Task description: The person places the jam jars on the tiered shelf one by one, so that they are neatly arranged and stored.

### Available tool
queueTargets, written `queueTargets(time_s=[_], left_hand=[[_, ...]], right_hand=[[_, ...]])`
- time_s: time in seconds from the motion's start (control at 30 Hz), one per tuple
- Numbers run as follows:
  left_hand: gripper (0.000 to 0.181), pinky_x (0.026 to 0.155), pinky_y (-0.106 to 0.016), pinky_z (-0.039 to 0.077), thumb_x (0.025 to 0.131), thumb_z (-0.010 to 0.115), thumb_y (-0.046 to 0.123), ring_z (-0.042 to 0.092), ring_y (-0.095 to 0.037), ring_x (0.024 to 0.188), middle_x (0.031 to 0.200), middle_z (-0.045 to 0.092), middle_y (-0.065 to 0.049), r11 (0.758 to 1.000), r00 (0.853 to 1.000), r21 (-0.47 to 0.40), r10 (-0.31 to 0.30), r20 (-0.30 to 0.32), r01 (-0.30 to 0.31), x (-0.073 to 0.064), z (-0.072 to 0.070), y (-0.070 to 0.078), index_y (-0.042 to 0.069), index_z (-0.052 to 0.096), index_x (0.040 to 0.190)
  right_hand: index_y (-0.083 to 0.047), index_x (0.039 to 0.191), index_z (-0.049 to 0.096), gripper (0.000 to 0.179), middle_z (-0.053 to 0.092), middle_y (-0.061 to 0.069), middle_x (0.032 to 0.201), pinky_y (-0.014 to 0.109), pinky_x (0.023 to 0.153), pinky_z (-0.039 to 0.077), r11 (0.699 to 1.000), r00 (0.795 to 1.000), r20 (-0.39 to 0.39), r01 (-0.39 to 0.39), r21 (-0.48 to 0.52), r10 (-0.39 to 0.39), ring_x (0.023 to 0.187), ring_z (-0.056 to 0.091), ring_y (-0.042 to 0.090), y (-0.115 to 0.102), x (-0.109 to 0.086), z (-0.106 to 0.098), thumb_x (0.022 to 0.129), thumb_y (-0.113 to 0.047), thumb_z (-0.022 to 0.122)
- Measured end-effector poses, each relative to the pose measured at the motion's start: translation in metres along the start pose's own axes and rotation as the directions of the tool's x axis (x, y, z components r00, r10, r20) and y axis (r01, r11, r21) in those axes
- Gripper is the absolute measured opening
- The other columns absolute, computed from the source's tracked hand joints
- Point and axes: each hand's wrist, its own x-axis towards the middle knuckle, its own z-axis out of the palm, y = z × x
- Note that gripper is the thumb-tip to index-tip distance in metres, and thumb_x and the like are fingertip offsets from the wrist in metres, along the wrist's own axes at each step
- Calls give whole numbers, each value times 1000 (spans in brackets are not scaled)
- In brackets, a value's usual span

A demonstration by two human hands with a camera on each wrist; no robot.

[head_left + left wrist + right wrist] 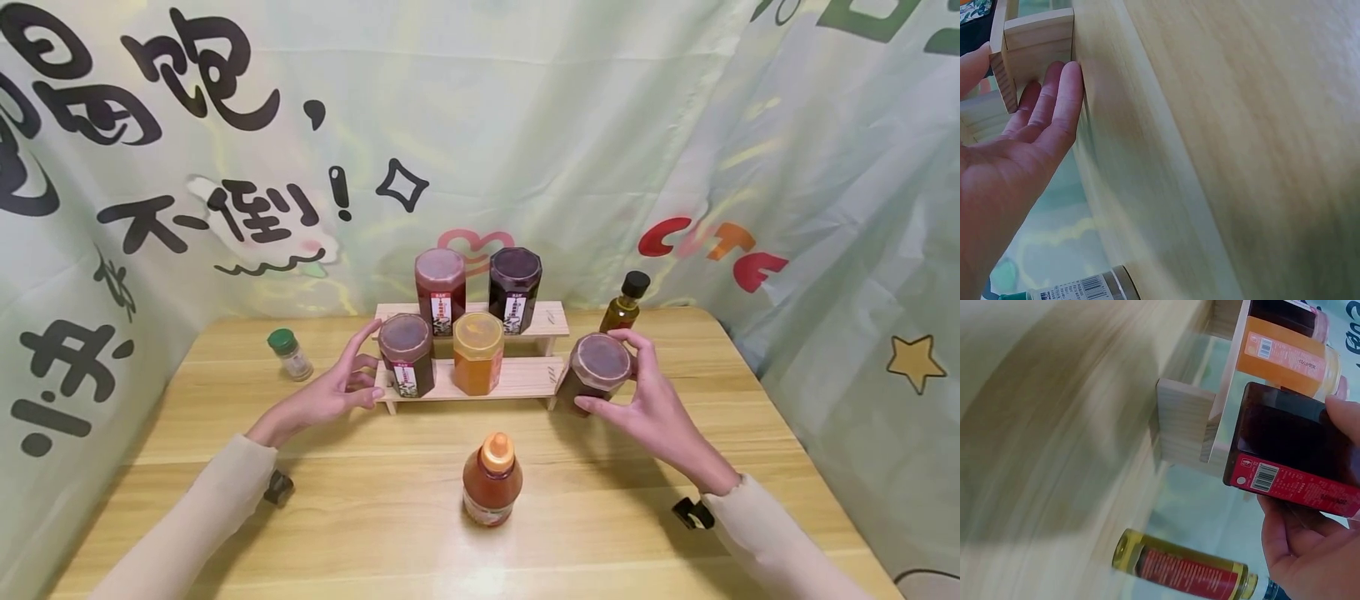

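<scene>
My right hand (645,396) grips a dark octagonal jar (596,371) between thumb and fingers, just beside the right end of a two-step wooden rack (528,379). In the right wrist view the same jar (1291,447) shows a red label and is apart from the rack's end. With fairly straight fingers, my left hand (326,396) touches the left end of the rack; its thumb rests at the lower step's edge. On the lower step stand another dark jar (407,358) and an orange jar (477,354). A red jar (441,292) and a near-black jar (514,292) occupy the upper step.
An orange-capped sauce bottle (492,483) stands in front of the rack on the wooden table (360,517). Behind my right hand is a black-capped oil bottle (624,304). A green-capped shaker (291,354) stands left of my left hand. Printed cloth (525,125) hangs around the table.
</scene>
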Motion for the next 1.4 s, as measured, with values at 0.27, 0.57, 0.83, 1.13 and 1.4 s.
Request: queueTargets(time_s=[0.27,0.57,0.83,1.13,1.4], left_hand=[[113,95,-48,64,103,72,0,61,-45,120,151,38,-38,1000,1000,-14,-16,2,16,3,1,1,43,-6,174],[114,95,-49,64,103,71,-1,60,-47,122,153,36,-39,1000,1000,-16,-17,7,17,5,2,0,43,-7,174],[113,94,-50,64,104,70,-1,62,-45,118,150,37,-40,1000,1000,-4,1,9,-1,4,2,0,38,-9,175],[115,95,-50,64,103,71,-3,61,-45,119,151,36,-39,1000,1000,-21,-11,2,11,2,1,0,39,-7,175],[113,94,-48,64,103,71,-2,62,-44,117,149,38,-40,1000,1000,-14,-3,1,3,1,-1,0,37,-7,175]], right_hand=[[-13,160,35,101,64,6,139,31,101,51,998,998,59,21,63,-25,121,64,24,0,17,10,82,-8,99],[-17,160,34,99,65,13,139,65,109,44,995,992,125,-5,100,-7,123,66,37,2,28,19,84,-10,97],[-18,164,33,97,64,16,142,65,109,47,993,987,159,-8,114,-10,119,69,38,6,34,27,88,-10,94],[-17,166,41,100,54,13,154,54,88,59,997,986,153,55,49,-62,127,60,32,7,45,29,84,-12,98],[-19,169,38,103,56,12,154,54,91,59,997,983,177,38,61,-48,124,62,32,10,53,30,84,-14,97]])
